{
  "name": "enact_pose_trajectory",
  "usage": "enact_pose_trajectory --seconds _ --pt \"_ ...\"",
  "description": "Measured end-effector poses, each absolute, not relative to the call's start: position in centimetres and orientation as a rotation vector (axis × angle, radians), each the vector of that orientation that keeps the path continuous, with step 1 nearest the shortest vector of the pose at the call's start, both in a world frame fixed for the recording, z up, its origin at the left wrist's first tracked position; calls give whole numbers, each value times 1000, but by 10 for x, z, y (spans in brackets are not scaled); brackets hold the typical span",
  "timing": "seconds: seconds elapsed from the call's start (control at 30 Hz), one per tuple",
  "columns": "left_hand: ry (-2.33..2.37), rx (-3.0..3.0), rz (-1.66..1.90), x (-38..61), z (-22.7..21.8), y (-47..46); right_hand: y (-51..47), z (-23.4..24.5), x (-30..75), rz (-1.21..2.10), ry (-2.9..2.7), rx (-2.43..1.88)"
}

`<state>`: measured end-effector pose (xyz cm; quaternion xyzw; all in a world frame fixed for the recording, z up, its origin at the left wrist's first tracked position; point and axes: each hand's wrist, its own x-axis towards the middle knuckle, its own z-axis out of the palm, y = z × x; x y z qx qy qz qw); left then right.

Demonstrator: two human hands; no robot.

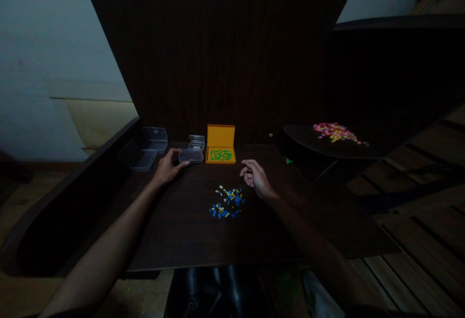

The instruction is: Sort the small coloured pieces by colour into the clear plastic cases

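Note:
My left hand (169, 165) grips the left end of a clear plastic box (191, 156), thumb in front and fingers behind. My right hand (255, 176) hovers over or rests on the dark table, fingers loosely curled but apart, with nothing visible in them. Between the hands stands a yellow box (221, 136) with its lid raised, and small green pieces (221, 155) lie inside it. Nearer to me is a loose pile of small blue, yellow and cream pieces (227, 202), which look like toy bricks.
Behind the held box is a small clear box (196, 139) with its lid up. A larger clear case (144, 160) lies open at left. Pink and yellow bits (336, 132) cover part of a raised side shelf (301, 136). A green scrap (288, 161) lies below it.

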<state>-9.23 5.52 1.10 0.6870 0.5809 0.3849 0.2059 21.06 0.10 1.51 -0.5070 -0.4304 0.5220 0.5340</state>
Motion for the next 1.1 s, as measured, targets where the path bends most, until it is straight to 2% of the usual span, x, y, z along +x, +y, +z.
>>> enact_pose_trajectory --seconds 0.33,0.63,0.83,1.1 --pt "1559 2106 894 -96 6 60 4 11 212 1206 -1051 -1208" --pt "1608 2140 1088 -87 27 84 9 8 220 1161 -1010 -1189" --pt "1632 2337 636 -88 45 126 14 2 222 1157 -1009 -1189" --pt "1683 2266 473 -86 41 150 17 0 223 1146 -1019 -1193"
